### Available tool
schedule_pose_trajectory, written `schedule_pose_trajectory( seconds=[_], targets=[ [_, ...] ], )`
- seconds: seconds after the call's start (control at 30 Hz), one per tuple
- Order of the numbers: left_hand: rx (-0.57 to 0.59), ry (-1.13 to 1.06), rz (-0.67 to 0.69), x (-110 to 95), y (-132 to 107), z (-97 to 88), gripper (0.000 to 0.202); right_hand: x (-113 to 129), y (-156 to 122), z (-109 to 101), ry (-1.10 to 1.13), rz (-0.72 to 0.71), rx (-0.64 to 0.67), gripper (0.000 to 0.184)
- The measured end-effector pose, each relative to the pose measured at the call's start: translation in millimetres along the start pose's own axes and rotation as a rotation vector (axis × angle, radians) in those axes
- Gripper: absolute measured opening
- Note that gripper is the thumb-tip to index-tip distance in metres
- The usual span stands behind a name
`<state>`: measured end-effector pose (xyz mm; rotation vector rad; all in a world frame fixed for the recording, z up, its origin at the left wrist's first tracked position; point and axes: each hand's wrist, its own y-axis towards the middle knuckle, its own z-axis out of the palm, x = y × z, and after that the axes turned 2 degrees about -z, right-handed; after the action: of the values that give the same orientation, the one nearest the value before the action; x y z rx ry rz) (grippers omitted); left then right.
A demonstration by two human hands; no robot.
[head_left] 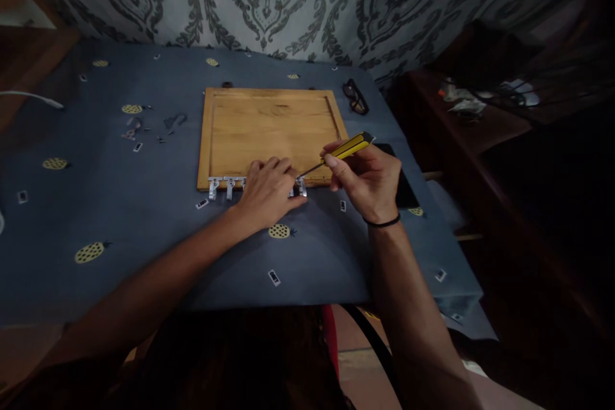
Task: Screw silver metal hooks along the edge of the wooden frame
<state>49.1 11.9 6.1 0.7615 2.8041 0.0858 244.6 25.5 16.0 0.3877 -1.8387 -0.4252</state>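
A framed wooden board (pixel 273 134) lies flat on the table. Along its near edge runs a silver metal hook rail (pixel 230 187), partly hidden under my left hand (pixel 271 192). That hand presses on the rail, fingers over the board and thumb along the near side. My right hand (pixel 368 179) is closed around a yellow and black screwdriver (pixel 348 147). The screwdriver slants down to the left, and its tip meets the rail near its right end. Whether a screw sits under the tip is too small to tell.
Loose grey hooks (pixel 175 120) and small screws lie left of the board. Black glasses (pixel 354 97) rest at the back right, and a dark flat device (pixel 403 182) is partly behind my right hand. A patterned blue cloth (pixel 158 250) covers the table. A white cable (pixel 36 97) comes in from the left.
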Motion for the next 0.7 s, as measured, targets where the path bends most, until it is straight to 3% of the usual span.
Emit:
schedule_pose_trajectory(
  seconds=[0.27, 0.7],
  targets=[
    [0.028, -0.012, -0.004, 0.0, -0.1, -3.3, 0.035, -0.6, -2.7, 4.6, -0.020, -0.069, -0.232, 0.043],
    [0.030, -0.004, -0.018, -1.4, 0.2, -3.8, 0.036, -3.3, -3.2, 7.3, -0.089, -0.048, -0.166, 0.041]
  ],
)
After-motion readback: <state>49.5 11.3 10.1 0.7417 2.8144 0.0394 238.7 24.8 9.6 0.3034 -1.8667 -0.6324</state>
